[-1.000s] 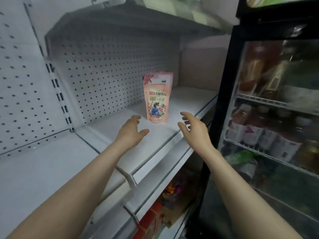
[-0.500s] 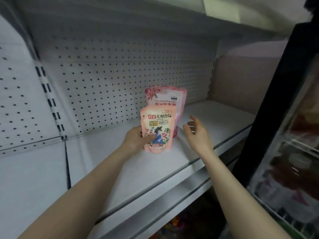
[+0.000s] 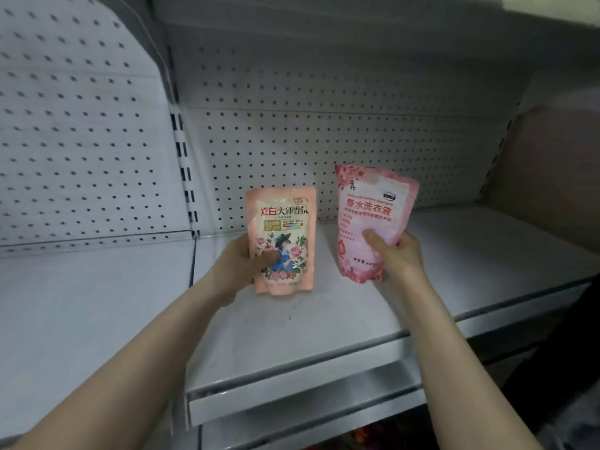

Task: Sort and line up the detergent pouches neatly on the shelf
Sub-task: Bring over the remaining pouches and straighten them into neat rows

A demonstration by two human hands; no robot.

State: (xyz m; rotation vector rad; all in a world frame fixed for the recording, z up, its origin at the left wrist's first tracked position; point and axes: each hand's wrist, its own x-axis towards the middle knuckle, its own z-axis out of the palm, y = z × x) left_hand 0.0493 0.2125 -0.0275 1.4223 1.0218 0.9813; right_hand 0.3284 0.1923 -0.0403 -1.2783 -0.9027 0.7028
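With the peach pouch (image 3: 281, 241) pinched low by the left hand (image 3: 242, 264) and the tilted pink pouch (image 3: 370, 222) clasped low by the right hand (image 3: 399, 254), both before the pegboard panel (image 3: 292, 141), each is best stood upright, label outward, parallel to that panel.

I hold the peach pouch (image 3: 285, 222) upright in my left hand (image 3: 240, 264), over the middle of the shelf (image 3: 324, 319). Its front faces me, with red lettering and a figure in blue among roses. My right hand (image 3: 399, 258) grips the pink pouch (image 3: 367, 206), which has a pale panel with red characters. It tilts with its top leaning right, near the peach one but apart from it.
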